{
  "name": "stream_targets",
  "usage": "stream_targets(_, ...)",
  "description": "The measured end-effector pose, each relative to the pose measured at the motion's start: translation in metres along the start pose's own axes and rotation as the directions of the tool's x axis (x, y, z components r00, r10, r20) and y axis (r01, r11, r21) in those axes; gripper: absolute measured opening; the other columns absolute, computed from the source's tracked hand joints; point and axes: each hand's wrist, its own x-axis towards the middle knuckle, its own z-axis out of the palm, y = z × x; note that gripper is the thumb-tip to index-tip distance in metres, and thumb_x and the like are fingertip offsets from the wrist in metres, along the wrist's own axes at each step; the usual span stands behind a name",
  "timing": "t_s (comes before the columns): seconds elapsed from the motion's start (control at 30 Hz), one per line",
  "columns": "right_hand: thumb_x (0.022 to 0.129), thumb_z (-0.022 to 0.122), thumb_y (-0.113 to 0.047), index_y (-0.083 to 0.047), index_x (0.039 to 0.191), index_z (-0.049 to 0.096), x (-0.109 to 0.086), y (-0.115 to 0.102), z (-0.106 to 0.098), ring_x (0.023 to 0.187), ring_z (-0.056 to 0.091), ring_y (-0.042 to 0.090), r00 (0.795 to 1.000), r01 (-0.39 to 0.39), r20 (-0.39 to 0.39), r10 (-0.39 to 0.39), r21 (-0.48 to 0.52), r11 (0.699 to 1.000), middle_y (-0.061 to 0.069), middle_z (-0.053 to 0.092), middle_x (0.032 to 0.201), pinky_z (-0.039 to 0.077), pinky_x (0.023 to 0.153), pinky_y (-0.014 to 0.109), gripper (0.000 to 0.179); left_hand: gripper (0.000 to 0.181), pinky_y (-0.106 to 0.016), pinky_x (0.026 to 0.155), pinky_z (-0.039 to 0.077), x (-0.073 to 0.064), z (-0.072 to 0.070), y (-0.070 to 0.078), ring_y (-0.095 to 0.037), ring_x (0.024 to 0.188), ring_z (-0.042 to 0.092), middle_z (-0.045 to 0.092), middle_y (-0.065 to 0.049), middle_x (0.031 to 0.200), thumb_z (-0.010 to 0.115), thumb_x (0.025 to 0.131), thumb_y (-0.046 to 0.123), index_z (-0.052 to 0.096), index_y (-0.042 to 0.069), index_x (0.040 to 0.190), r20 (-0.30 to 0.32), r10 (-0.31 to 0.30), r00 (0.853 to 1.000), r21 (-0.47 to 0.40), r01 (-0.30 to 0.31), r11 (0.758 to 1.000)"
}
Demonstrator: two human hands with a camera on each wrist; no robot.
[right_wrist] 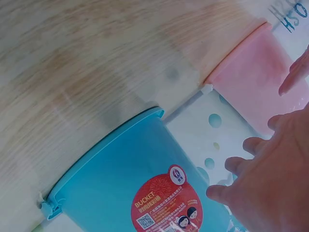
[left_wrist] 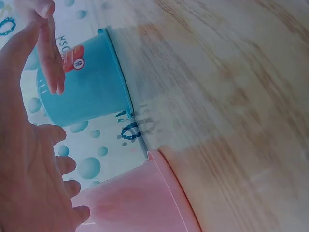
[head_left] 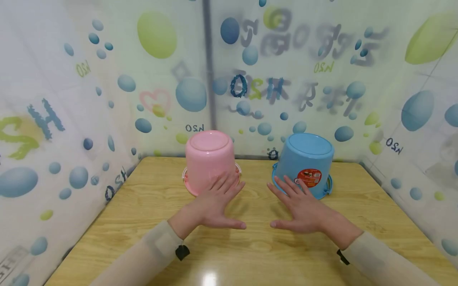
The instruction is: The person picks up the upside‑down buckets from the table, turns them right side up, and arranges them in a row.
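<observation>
Two plastic buckets stand upside down toward the back of the table. The pink bucket (head_left: 209, 155) is at the left, the blue bucket (head_left: 304, 155) at the right with a red round label (right_wrist: 166, 203) on its side. My left hand (head_left: 218, 202) is held over the table in front of the pink bucket, fingers straight and spread, thumb pointing right. Mirroring it, my right hand (head_left: 304, 208) hovers before the blue bucket with fingers spread and thumb pointing left. Both palms are turned down and hold nothing. In the left wrist view the blue bucket (left_wrist: 87, 87) appears beyond the fingers.
A wooden table (head_left: 250, 254) fills the lower view. White curtains (head_left: 300, 51) printed with blue and green dots and letters enclose it at the back and both sides. Bucket handles (head_left: 328, 184) hang down near the rims.
</observation>
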Motion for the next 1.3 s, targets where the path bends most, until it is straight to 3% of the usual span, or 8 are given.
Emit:
stream_targets(0.37,0.099,0.064,-0.075,-0.023,0.178,0.021,0.006,-0.004,-0.003,0.168,0.023,0.047,1.000,0.002,0.004,-0.002,0.010,1.000,0.012,0.018,0.185,0.017,0.130,0.079,0.104,0.119,-0.061,0.139,0.014,-0.003,-0.002,-0.002,-0.039,0.173,0.005,0.007,-0.007,0.187,0.063,0.091,0.086,0.019,0.018,0.178,-0.019,-0.006,1.000,-0.033,0.006,0.999)
stream_targets(0.57,0.098,0.062,-0.078,-0.021,0.178,0.017,0.015,-0.005,-0.002,0.164,0.033,0.046,1.000,0.027,0.013,-0.027,0.035,0.999,0.015,0.024,0.183,0.027,0.129,0.076,0.109,0.120,-0.059,0.140,0.015,-0.011,-0.005,-0.006,-0.037,0.173,0.007,0.007,-0.005,0.186,0.067,0.091,0.083,0.014,0.020,0.178,-0.044,0.000,0.999,-0.103,-0.004,0.995)
stream_targets(0.7,0.098,0.063,-0.079,-0.019,0.178,0.016,0.025,-0.007,0.001,0.162,0.039,0.044,0.999,0.048,0.013,-0.049,0.068,0.996,0.017,0.028,0.181,0.036,0.127,0.071,0.111,0.117,-0.060,0.135,0.029,-0.021,-0.007,-0.013,-0.036,0.171,0.020,0.016,-0.010,0.186,0.074,0.091,0.076,0.017,0.022,0.178,-0.099,0.023,0.995,-0.171,-0.040,0.985)
stream_targets(0.83,0.097,0.062,-0.080,-0.020,0.179,0.014,0.039,-0.011,0.002,0.161,0.040,0.044,0.998,0.039,0.040,-0.044,0.118,0.992,0.015,0.029,0.181,0.040,0.125,0.069,0.112,0.114,-0.063,0.127,0.042,-0.036,-0.012,-0.023,-0.039,0.166,0.034,0.025,-0.017,0.183,0.080,0.089,0.072,0.029,0.020,0.176,-0.146,0.004,0.989,-0.201,-0.034,0.979)
stream_targets(1.13,0.098,0.065,-0.078,-0.026,0.179,0.005,0.072,-0.018,0.007,0.161,0.040,0.046,0.991,-0.028,0.131,-0.002,0.228,0.973,0.019,0.029,0.180,0.040,0.126,0.067,0.113,0.110,-0.067,0.118,0.050,-0.077,-0.025,-0.052,-0.047,0.158,0.044,0.027,-0.015,0.182,0.082,0.091,0.066,0.030,0.020,0.176,-0.174,-0.107,0.979,-0.209,0.069,0.975)
stream_targets(1.3,0.097,0.068,-0.076,-0.028,0.179,0.001,0.094,-0.019,0.011,0.164,0.035,0.047,0.981,-0.108,0.181,0.062,0.256,0.961,0.021,0.024,0.181,0.037,0.129,0.067,0.116,0.109,-0.070,0.114,0.051,-0.097,-0.025,-0.081,-0.051,0.156,0.045,0.030,-0.018,0.180,0.079,0.093,0.068,0.028,0.020,0.176,-0.150,-0.240,0.959,-0.234,0.201,0.951)
